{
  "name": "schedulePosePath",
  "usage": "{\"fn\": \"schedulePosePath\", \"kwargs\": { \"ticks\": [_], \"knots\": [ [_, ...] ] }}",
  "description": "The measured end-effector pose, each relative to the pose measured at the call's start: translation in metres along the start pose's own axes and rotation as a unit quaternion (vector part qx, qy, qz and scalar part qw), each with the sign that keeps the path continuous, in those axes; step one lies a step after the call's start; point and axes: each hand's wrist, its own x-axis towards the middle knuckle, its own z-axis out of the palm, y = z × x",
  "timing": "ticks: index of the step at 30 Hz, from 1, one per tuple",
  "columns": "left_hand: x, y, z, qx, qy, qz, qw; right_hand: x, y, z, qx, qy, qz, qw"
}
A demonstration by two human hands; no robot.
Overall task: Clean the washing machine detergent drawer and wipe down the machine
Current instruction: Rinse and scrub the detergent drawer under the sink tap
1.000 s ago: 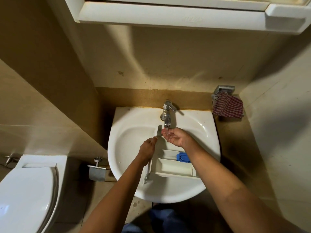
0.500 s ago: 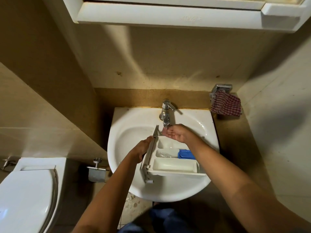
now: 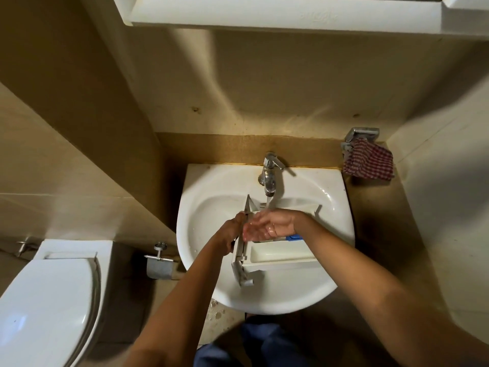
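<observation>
The drawer (image 3: 277, 254) is seen in the sink (image 3: 206, 229) at the centre of the frame. Its grey front panel is turned to the left and its open compartments face up. The panel is gripped by the left hand (image 3: 229, 235), whose fingers are curled over the top edge; the fingertips themselves are hidden behind the panel.

The right hand (image 3: 270, 226) is held palm up over the middle of the drawer, with its fingers loosely spread and nothing held in them. The palm is seen to be wet. The middle compartments are largely covered by this hand, and only the end of a blue insert (image 3: 295, 237) is left showing beside the wrist.

A thin stream of water (image 3: 268, 201) is seen below the tap (image 3: 270, 176). Its lower end is lost behind the right hand, so where it lands cannot be told. The far right corner of the drawer is made out just past the wrist.

A checked cloth (image 3: 367, 162) is hung on a metal holder at the right. A toilet (image 3: 47, 308) is cut off by the lower left edges. A paper holder (image 3: 158, 263) is fixed between the toilet and the sink. A white cabinet (image 3: 264, 11) is cut off by the top edge. Both forearms are cut off at the bottom.
</observation>
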Motion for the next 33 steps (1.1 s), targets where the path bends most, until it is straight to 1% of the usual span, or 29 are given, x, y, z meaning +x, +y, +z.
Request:
{"fn": "schedulePosePath", "kwargs": {
  "ticks": [1, 2, 3, 4, 5, 6, 7, 8, 10, 11, 12, 13, 15, 18, 19, 21, 22, 25, 27, 29, 31, 32, 33],
  "knots": [
    [0.001, -0.001, -0.001, 0.004, 0.003, 0.0, 1.0, -0.003, 0.004, 0.002, -0.075, -0.03, 0.016, 0.997],
    [0.0, 0.0, -0.001, 0.013, 0.006, -0.002, 1.0, -0.004, 0.007, 0.003, -0.122, -0.022, 0.016, 0.992],
    [0.0, 0.0, -0.001, 0.019, 0.01, -0.006, 1.0, -0.001, 0.01, 0.003, -0.146, 0.026, -0.005, 0.989],
    [-0.001, -0.001, -0.001, 0.02, 0.011, -0.012, 1.0, 0.002, 0.013, 0.003, -0.163, 0.093, -0.041, 0.981],
    [-0.002, -0.001, -0.001, 0.019, 0.01, -0.014, 1.0, 0.004, 0.016, 0.003, -0.188, 0.159, -0.077, 0.966],
    [-0.002, 0.0, 0.0, 0.018, 0.012, -0.013, 1.0, 0.005, 0.018, 0.006, -0.225, 0.197, -0.103, 0.948],
    [-0.004, 0.0, 0.0, 0.019, 0.016, -0.009, 1.0, 0.004, 0.021, 0.012, -0.296, 0.207, -0.114, 0.926],
    [-0.005, 0.001, 0.001, 0.02, 0.022, -0.005, 1.0, 0.002, 0.025, 0.018, -0.398, 0.193, -0.107, 0.891],
    [-0.006, 0.002, 0.002, 0.02, 0.029, -0.006, 0.999, -0.001, 0.037, 0.032, -0.599, 0.147, -0.08, 0.783],
    [-0.009, 0.003, 0.002, 0.013, 0.033, -0.01, 0.999, -0.002, 0.043, 0.039, -0.66, 0.132, -0.075, 0.735],
    [-0.009, 0.003, 0.002, 0.005, 0.035, -0.012, 0.999, -0.005, 0.05, 0.045, -0.694, 0.123, -0.076, 0.706],
    [-0.009, 0.002, 0.002, -0.003, 0.033, -0.014, 0.999, -0.007, 0.055, 0.049, -0.707, 0.118, -0.081, 0.693],
    [-0.011, 0.001, 0.004, -0.005, 0.028, -0.005, 1.0, -0.015, 0.061, 0.052, -0.709, 0.11, -0.091, 0.691],
    [-0.012, 0.003, 0.008, 0.014, 0.036, 0.005, 0.999, -0.027, 0.062, 0.048, -0.685, 0.11, -0.088, 0.715],
    [-0.013, 0.004, 0.008, 0.02, 0.039, 0.003, 0.999, -0.029, 0.062, 0.045, -0.691, 0.113, -0.085, 0.709],
    [-0.013, 0.004, 0.008, 0.026, 0.043, -0.001, 0.999, -0.024, 0.06, 0.038, -0.735, 0.111, -0.069, 0.665],
    [-0.012, 0.004, 0.007, 0.027, 0.042, -0.003, 0.999, -0.019, 0.058, 0.035, -0.748, 0.114, -0.06, 0.652],
    [-0.012, 0.003, 0.006, 0.02, 0.044, -0.004, 0.999, -0.001, 0.049, 0.03, -0.75, 0.141, -0.034, 0.646],
    [-0.013, 0.003, 0.006, 0.011, 0.044, -0.001, 0.999, 0.009, 0.043, 0.032, -0.74, 0.177, -0.004, 0.649],
    [-0.014, 0.003, 0.007, 0.008, 0.044, 0.007, 0.999, 0.015, 0.04, 0.036, -0.726, 0.198, 0.007, 0.658],
    [-0.016, 0.003, 0.008, 0.006, 0.05, 0.012, 0.999, 0.014, 0.04, 0.043, -0.711, 0.203, -0.02, 0.673],
    [-0.016, 0.003, 0.007, 0.005, 0.054, 0.012, 0.998, 0.011, 0.042, 0.044, -0.7, 0.199, -0.044, 0.684],
    [-0.017, 0.003, 0.007, 0.004, 0.056, 0.013, 0.998, 0.005, 0.044, 0.044, -0.68, 0.193, -0.073, 0.704]
  ]
}}
